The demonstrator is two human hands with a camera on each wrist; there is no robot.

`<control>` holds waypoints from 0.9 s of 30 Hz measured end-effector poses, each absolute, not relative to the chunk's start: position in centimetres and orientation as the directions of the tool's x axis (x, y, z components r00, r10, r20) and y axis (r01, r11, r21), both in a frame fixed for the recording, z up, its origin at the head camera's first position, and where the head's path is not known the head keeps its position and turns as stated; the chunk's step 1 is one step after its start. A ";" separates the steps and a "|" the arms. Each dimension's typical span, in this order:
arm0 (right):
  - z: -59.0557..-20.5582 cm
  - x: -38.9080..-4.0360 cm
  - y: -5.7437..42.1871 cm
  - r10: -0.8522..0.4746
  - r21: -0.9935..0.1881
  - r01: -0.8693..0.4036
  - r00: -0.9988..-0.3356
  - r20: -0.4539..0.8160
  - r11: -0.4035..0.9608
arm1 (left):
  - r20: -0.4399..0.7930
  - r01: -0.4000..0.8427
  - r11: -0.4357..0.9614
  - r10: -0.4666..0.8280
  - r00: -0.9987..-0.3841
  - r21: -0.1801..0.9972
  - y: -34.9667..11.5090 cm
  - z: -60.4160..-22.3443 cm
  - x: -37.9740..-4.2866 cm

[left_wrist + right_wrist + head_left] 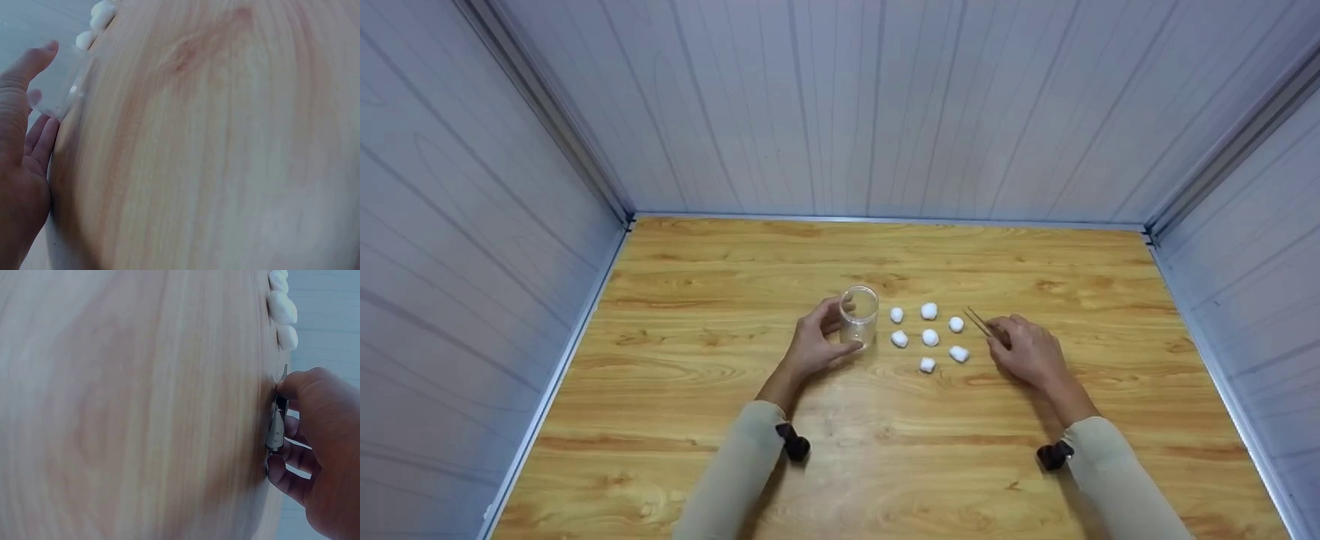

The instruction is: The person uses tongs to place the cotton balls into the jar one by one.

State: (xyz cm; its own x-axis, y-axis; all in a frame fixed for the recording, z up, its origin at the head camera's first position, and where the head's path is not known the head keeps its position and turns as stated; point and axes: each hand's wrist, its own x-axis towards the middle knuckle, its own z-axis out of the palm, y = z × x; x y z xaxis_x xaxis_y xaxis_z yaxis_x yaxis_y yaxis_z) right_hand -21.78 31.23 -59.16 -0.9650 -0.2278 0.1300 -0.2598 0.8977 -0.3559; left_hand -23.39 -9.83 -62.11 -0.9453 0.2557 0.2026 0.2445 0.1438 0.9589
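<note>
A clear plastic jar stands upright on the wooden table, its round mouth facing up. My left hand holds it from the left side, thumb at the near side and fingers round the back. Right of the jar lie several white cotton balls in a loose cluster. Beyond them, my right hand pinches a pair of metal tweezers, whose slightly parted tips point toward the cotton balls and touch none. In the left wrist view the jar sits between thumb and fingers.
The wood-grain table is bounded by a pale panel wall at the back and panels on both sides. A small black device is worn on the left wrist, another on the right.
</note>
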 end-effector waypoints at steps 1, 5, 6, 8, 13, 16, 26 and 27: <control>-59.2 -21.8 31.2 -0.225 -0.357 -0.257 -0.966 0.128 0.898 | 0.203 0.245 0.145 0.256 -0.945 0.959 -9.8 -62.1 -23.4; -59.3 -21.9 31.2 -0.222 -0.353 -0.253 -0.967 0.126 0.901 | 0.199 0.241 0.147 0.255 -0.946 0.959 -9.8 -62.0 -23.3; -59.3 -21.9 31.1 -0.222 -0.352 -0.253 -0.967 0.127 0.901 | 0.200 0.242 0.148 0.255 -0.946 0.959 -9.8 -62.0 -23.3; -59.3 -21.9 31.1 -0.222 -0.349 -0.252 -0.967 0.125 0.902 | 0.198 0.242 0.149 0.258 -0.946 0.959 -9.7 -62.0 -23.3; -59.2 -22.0 31.1 -0.216 -0.366 -0.236 -0.972 0.097 0.900 | 0.202 0.248 0.158 0.258 -0.945 0.956 -9.7 -62.1 -23.4; -59.1 -22.2 31.1 -0.209 -0.383 -0.218 -0.976 0.066 0.898 | 0.206 0.250 0.158 0.253 -0.945 0.955 -9.6 -62.1 -23.4; -58.7 -22.6 31.0 -0.190 -0.383 -0.174 -0.982 -0.002 0.907 | 0.207 0.246 0.149 0.240 -0.949 0.958 -9.7 -62.2 -23.3; -58.7 -22.6 31.0 -0.191 -0.383 -0.176 -0.982 -0.003 0.907 | 0.203 0.243 0.150 0.240 -0.949 0.958 -9.7 -62.1 -23.3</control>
State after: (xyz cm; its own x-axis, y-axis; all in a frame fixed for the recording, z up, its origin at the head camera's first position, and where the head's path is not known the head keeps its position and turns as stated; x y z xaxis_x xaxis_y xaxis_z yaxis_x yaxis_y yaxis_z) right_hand -22.56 30.98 -58.74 -0.9815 -0.1913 -0.0031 -0.1756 0.9071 -0.3825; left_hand -23.29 -9.68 -62.12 -0.9493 0.2401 0.2027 0.2427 0.1503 0.9584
